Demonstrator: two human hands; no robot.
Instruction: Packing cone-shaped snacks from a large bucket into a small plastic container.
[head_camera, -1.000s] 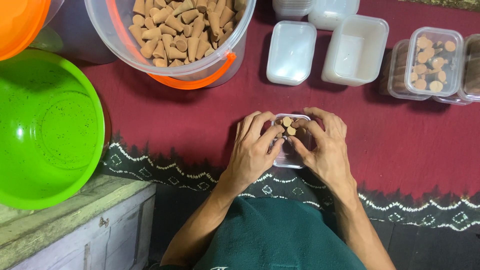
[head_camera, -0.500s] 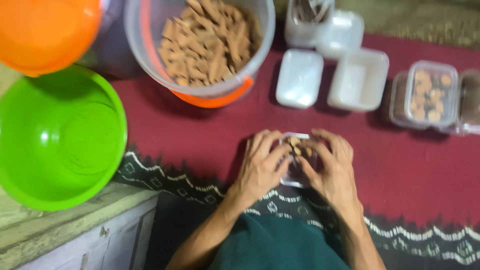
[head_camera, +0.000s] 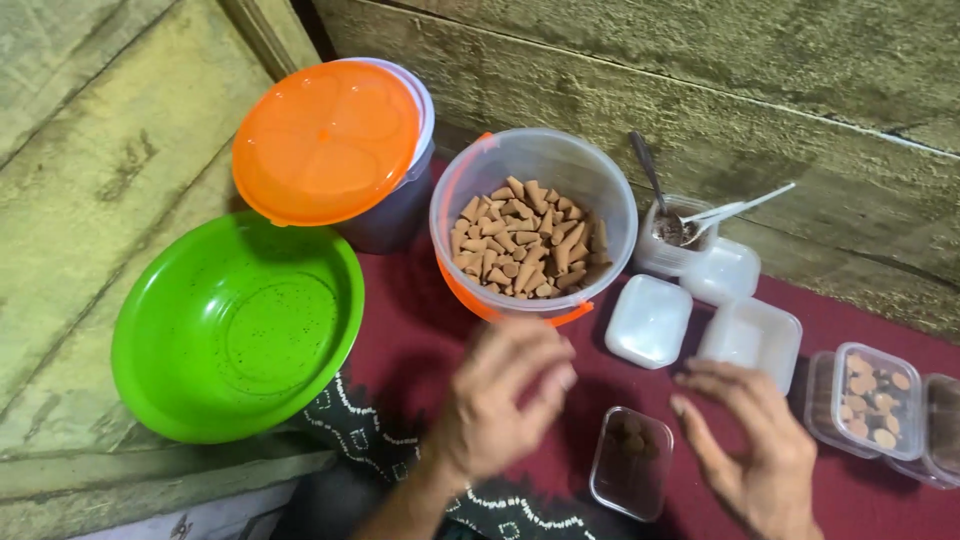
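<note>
Dark red cloth (head_camera: 420, 330) with a patterned black-and-white border covers the work surface; rough wooden planks run behind and to the left. Green bowl (head_camera: 235, 325) sits at left, half off the cloth edge. Orange-lidded container (head_camera: 335, 150) just behind it. Clear bucket (head_camera: 535, 225) with an orange handle stands centre, loaded with tan cones lying every way. Two white lids (head_camera: 650, 320) and a small tub with spoons (head_camera: 680, 235) are right of the bucket. Filled, lidded clear boxes (head_camera: 870, 400) sit at the far right edge.

Small clear rectangular box (head_camera: 632, 462) lies flat on the cloth between the hands, open side up, dark contents, long axis running roughly toward the bucket, slightly tilted left.

Left hand (head_camera: 505, 395): raised just left of the box, blurred, fingers loosely curled, holding nothing I can see. Right hand (head_camera: 760, 440): fingers spread, empty, just right of the box, not touching.

Free cloth in front of the bucket and around the box; right side crowded.
</note>
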